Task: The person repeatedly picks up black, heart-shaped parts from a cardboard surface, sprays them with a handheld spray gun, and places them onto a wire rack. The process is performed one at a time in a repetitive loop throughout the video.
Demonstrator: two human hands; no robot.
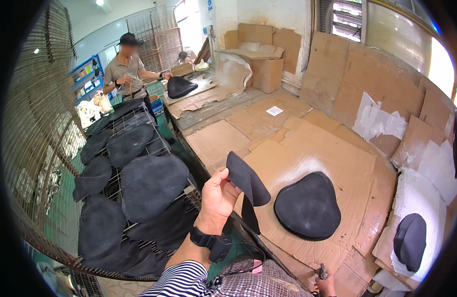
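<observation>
The cardboard-covered table point(307, 148) fills the centre and right of the frame, with bare cardboard open around a black saddle-shaped pad point(307, 205) lying at lower centre. Its near edge runs diagonally just beside a wire rack point(159, 143) at left, crowded with overlapping black pads. A thin black foam piece point(246, 179), curved and drooping, hangs at centre frame over the table edge. The left hand point(217, 198), wrist raised, pinches its upper edge between thumb and fingers. The right hand point(325, 283), bottom edge, grips a small tool point(322, 271).
</observation>
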